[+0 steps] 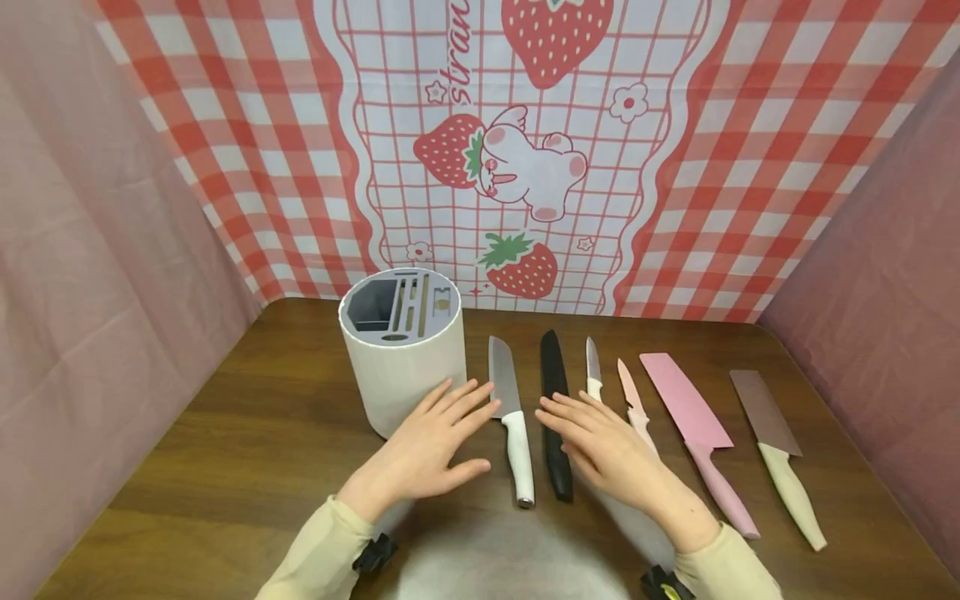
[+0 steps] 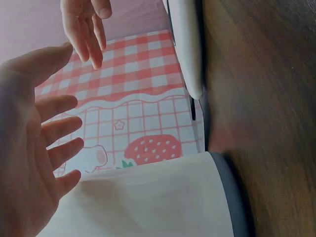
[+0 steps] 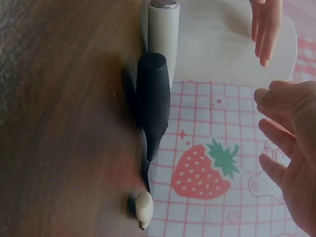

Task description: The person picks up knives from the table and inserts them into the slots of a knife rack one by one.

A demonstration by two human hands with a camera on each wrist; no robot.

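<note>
White-handled knife (image 1: 517, 442), one, lying on desk (image 1: 247, 433) between left hand (image 1: 427, 450) and right hand (image 1: 611, 450), both empty, fingers extended, beside white knife block (image 1: 405, 379); possible hazard: careless low reach bringing fingertips against its bare blade.

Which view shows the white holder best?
Head: shows the holder with its slotted top and wall. Left wrist catches only part of the wall and dark base; right wrist, part of the wall behind a white handle.

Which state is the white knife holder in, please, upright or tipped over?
Upright: the white knife holder stands on the table, its slotted top facing up in the head view.
</note>
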